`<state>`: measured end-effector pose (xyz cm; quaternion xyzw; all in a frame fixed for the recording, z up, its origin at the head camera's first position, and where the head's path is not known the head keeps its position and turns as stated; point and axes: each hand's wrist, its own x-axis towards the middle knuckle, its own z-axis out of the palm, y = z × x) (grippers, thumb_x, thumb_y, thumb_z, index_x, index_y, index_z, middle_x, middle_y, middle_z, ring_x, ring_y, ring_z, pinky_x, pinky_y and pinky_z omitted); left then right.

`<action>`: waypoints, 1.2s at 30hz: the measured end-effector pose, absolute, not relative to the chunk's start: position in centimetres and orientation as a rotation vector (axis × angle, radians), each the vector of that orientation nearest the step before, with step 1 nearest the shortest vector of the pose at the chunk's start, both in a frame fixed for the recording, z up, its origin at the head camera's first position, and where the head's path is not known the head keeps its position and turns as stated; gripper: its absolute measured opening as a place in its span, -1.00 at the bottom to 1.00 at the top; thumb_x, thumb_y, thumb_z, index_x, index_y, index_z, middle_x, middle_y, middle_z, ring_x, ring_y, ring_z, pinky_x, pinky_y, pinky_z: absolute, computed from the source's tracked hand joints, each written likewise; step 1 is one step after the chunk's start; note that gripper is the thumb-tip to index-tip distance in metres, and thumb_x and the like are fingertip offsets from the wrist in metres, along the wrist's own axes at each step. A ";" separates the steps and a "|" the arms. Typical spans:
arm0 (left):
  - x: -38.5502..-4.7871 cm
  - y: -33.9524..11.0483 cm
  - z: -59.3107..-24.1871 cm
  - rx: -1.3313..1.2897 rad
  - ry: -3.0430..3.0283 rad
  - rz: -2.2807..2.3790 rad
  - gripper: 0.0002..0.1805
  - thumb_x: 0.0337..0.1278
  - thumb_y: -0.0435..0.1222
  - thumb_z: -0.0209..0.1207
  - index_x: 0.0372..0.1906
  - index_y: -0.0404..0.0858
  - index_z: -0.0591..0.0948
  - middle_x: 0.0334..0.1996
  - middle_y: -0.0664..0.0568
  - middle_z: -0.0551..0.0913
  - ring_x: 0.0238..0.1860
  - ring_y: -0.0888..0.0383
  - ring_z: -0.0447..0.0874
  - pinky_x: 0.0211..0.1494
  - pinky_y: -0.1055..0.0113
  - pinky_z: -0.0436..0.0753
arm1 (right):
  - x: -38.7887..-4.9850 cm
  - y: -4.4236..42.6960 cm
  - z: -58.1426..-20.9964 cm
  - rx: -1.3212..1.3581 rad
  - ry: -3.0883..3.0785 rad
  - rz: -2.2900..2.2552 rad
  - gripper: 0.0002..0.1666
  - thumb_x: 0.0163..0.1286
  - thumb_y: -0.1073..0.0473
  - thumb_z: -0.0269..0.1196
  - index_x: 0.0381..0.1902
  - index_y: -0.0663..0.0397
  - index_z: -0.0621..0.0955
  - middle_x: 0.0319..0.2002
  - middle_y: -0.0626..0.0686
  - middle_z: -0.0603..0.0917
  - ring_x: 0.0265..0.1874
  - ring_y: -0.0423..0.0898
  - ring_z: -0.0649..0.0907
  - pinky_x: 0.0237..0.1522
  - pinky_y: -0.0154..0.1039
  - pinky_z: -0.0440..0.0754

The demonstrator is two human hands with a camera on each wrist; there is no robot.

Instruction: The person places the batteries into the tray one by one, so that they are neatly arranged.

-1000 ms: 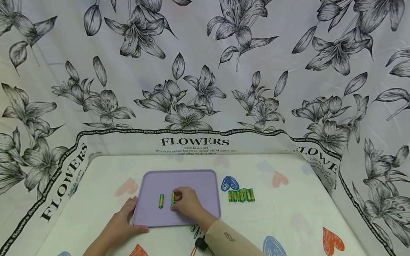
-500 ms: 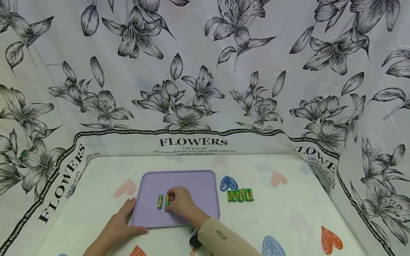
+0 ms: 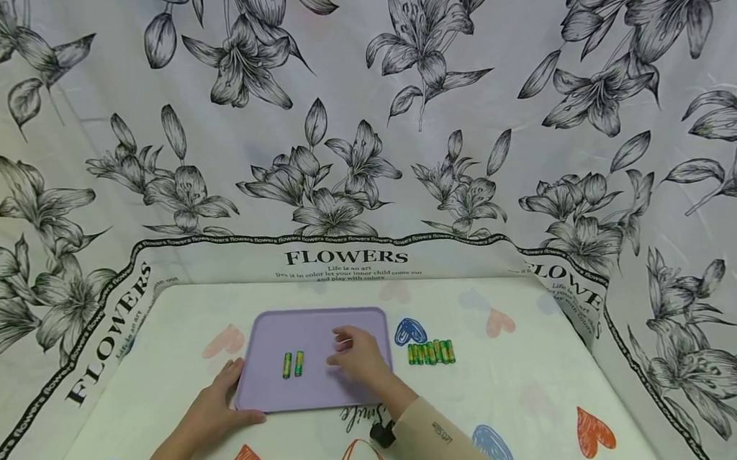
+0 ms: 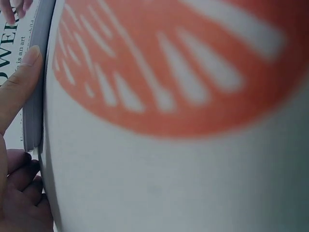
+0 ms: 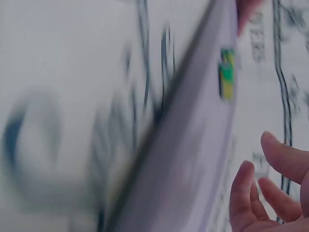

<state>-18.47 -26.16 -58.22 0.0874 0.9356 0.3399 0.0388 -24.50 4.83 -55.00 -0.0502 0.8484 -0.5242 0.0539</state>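
Two green-and-yellow batteries, one on the left [image 3: 287, 366] and one on the right [image 3: 299, 363], lie side by side with a small gap on the purple tray [image 3: 356, 325]. My left hand [image 3: 213, 401] holds the tray's near left corner, its thumb [image 4: 24, 72] against the front side and its fingers along the left side. Over the tray's right half is my right hand [image 3: 360, 357], fingers loosely bent and holding nothing. The right wrist view shows the same empty right hand [image 5: 275, 193] apart from the batteries.
Right of the tray, a row of several more batteries [image 3: 431, 353] lies on the white heart-printed tablecloth [image 3: 524, 391]. A flower-printed curtain [image 3: 337, 167] hangs behind and at both sides.
My right hand slid a battery left until it lay near the other one, then let go and moved right. The left hand has stayed at the tray corner.
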 end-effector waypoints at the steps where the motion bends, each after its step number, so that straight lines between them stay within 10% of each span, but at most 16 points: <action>1: -18.5 -26.2 -58.2 0.269 2.870 1.042 0.44 -0.43 0.24 0.56 0.55 -0.44 0.13 0.53 -0.46 0.06 0.50 -0.48 0.05 0.44 -0.42 0.16 | -24.5 6.0 -54.7 -0.150 2.589 -1.601 -0.29 0.06 0.30 0.54 0.22 0.17 0.61 0.02 0.14 0.71 -0.11 -0.09 0.71 -0.10 -0.28 0.72; 17: -18.5 -25.9 -58.0 0.241 2.838 1.032 0.45 -0.41 0.24 0.55 0.56 -0.42 0.09 0.53 -0.47 0.04 0.50 -0.49 0.02 0.44 -0.43 0.16 | -23.8 25.3 -54.5 0.176 2.778 -1.148 -0.15 0.02 0.43 0.48 0.34 0.05 0.54 0.29 0.18 0.55 0.14 0.18 0.60 -0.05 0.07 0.71; 30: -18.2 -26.0 -58.3 0.213 2.800 1.050 0.46 -0.40 0.23 0.55 0.58 -0.39 0.06 0.56 -0.43 0.00 0.53 -0.45 -0.03 0.48 -0.39 0.11 | -23.7 27.1 -55.5 0.114 2.757 -1.072 -0.32 0.00 0.45 0.50 0.16 0.17 0.64 -0.14 0.06 0.71 -0.09 0.01 0.67 -0.06 -0.01 0.70; 36: -18.4 -26.2 -58.3 0.221 2.815 1.040 0.45 -0.39 0.25 0.54 0.58 -0.38 0.07 0.56 -0.43 0.00 0.53 -0.45 -0.02 0.47 -0.39 0.13 | -23.5 26.0 -54.1 0.131 2.758 -1.283 -0.33 0.06 0.43 0.46 0.20 0.24 0.61 -0.04 0.12 0.73 -0.10 -0.01 0.72 -0.18 -0.10 0.75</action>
